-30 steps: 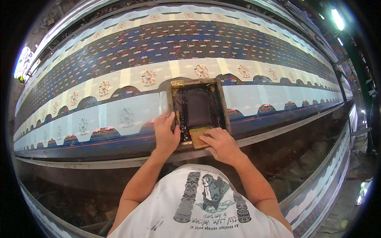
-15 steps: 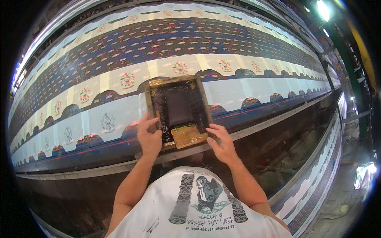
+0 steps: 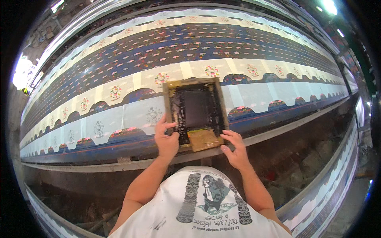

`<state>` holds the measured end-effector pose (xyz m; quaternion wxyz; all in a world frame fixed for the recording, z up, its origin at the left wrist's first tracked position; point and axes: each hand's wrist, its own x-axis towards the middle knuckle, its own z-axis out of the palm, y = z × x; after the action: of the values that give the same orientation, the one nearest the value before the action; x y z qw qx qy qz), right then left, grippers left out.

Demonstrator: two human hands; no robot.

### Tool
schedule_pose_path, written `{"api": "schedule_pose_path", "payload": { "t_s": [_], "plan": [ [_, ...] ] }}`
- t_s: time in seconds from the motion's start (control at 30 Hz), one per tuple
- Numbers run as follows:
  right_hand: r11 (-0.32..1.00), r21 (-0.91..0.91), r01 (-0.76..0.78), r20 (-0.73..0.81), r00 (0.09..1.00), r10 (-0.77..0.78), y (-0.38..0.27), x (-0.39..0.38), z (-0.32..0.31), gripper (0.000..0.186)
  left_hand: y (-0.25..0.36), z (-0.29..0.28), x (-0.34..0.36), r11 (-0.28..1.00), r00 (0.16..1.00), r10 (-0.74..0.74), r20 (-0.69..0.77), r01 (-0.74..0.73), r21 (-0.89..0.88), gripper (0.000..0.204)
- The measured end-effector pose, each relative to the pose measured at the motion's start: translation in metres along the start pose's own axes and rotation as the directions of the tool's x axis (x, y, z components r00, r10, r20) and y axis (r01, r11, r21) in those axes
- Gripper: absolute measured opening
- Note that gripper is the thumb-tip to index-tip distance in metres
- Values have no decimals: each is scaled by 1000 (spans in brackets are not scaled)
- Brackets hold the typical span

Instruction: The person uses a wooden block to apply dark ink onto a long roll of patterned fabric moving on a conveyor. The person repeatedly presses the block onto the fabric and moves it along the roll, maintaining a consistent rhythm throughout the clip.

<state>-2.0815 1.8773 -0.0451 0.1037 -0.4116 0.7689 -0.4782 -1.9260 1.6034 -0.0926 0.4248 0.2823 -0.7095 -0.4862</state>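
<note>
A wooden screen-printing frame [image 3: 168, 104] with a dark mesh lies in front of me, over the near row of light-blue fabric. My left hand [image 3: 167, 142] closes on its lower left side, thumb and fingertips at the wood. At the lower right corner, the bent fingers of my right hand [image 3: 235, 148] grip the edge. Inside the frame's near end rests a flat tan block [image 3: 204, 140], its far edge greenish yellow. Whether the frame touches the fabric or hangs just above it, I cannot tell. A dark print [image 3: 154, 116] shows on the panel just left of it.
Light-blue panels [image 3: 258, 95] with scalloped edges run along the long table. Beyond them lie cream panels [image 3: 182, 71] with coloured round prints, then dark patterned fabric [image 3: 158, 47]. A rail [image 3: 270, 137] edges the table near me. Another fabric-covered table [image 3: 329, 188] stands at the right.
The printing frame and both hands have shifted right along the fabric, my grip unchanged. A dark print now shows close to the frame's left side. The whole view has shifted too.
</note>
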Motion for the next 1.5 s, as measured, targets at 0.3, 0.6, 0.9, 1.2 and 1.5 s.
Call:
{"api": "schedule_pose_path", "payload": {
  "t_s": [0.3,0.6,0.9,1.2,1.5],
  "plan": [
    [986,-138,96,-1,995,-97,43,3,-65,41,13,78,-16,998,998,-55,8,55,2,37],
    [880,-223,419,293,890,-349,17,35,-56,44,6,86,-17,994,995,-101,14,101,-39,39],
    [760,-290,582,483,774,-409,0,75,-52,49,-8,87,-19,972,984,-179,9,178,-152,38],
    [811,-256,526,640,721,-266,-9,125,-66,42,-4,84,-17,985,985,-170,31,170,-2,55],
    [822,-318,473,521,811,-266,20,228,-45,40,49,59,11,724,941,106,321,-295,623,62]
  ]
}}
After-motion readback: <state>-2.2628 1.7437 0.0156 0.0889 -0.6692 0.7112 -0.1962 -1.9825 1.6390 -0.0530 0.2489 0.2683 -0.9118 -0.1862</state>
